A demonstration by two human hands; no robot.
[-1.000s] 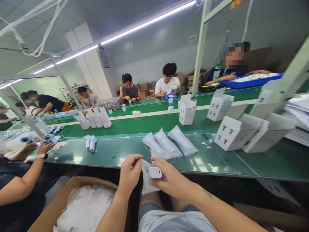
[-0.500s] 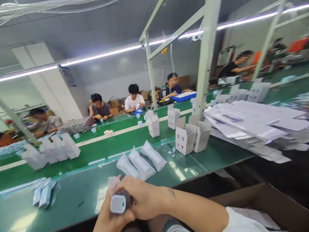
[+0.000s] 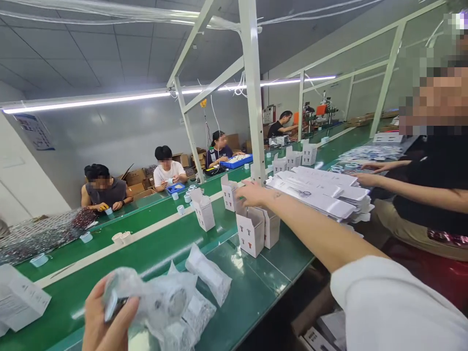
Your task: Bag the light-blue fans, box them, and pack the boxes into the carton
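My left hand (image 3: 109, 314) grips one end of a clear plastic-wrapped item (image 3: 126, 287); a dark, shiny part shows beside the thumb. The wrapping overlaps several similar wrapped items (image 3: 208, 273) lying on the green bench, so their borders are hard to separate. My right arm is stretched forward across the bench. My right hand (image 3: 254, 193) is at the side of an upright white carton (image 3: 228, 194) with its top flap raised; its fingers are extended, and whether they touch the carton is unclear. Just below that hand stand two more open cartons (image 3: 251, 234).
Another carton (image 3: 203, 212) stands on the belt (image 3: 146, 263). Flat white cartons (image 3: 314, 192) are stacked at right, beside a metal post (image 3: 252, 97). A co-worker's arms (image 3: 405, 183) reach in from the right. Several people sit across the belt. A cardboard box (image 3: 314, 312) is below.
My hands have separated: the right left the wrapped item and stretched forward to the cartons, while the left kept hold. The view has swung right, bringing a nearby co-worker into sight.
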